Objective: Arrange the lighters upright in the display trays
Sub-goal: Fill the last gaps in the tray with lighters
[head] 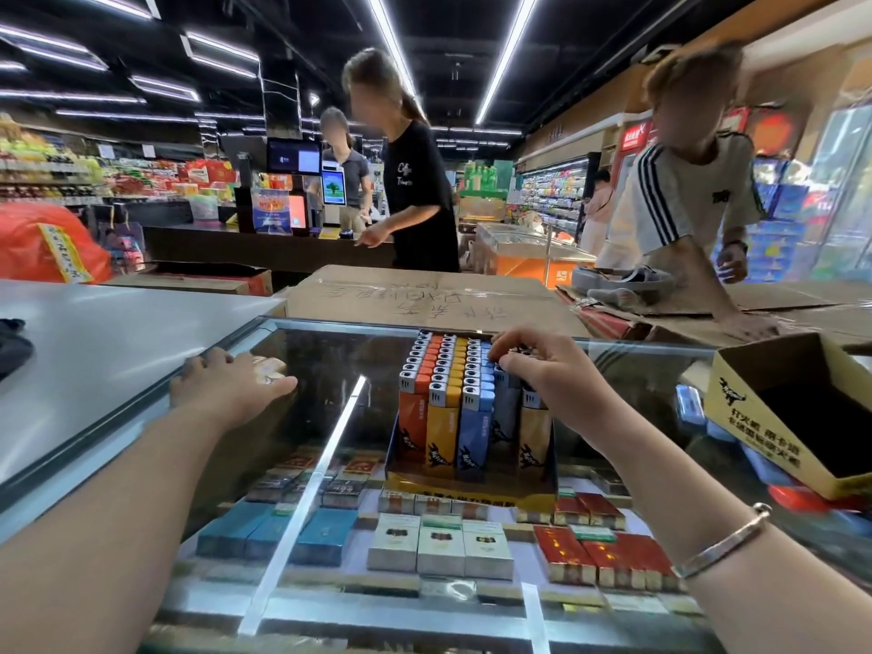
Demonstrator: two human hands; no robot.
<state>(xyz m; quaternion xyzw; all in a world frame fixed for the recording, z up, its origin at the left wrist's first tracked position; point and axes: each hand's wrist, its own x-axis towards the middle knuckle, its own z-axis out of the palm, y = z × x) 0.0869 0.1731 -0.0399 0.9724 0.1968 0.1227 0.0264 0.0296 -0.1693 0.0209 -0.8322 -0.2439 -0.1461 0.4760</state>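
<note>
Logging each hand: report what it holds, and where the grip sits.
Right hand pinches the tops of lighters standing in the tray. Left hand covers a small pack; grip unclear.
</note>
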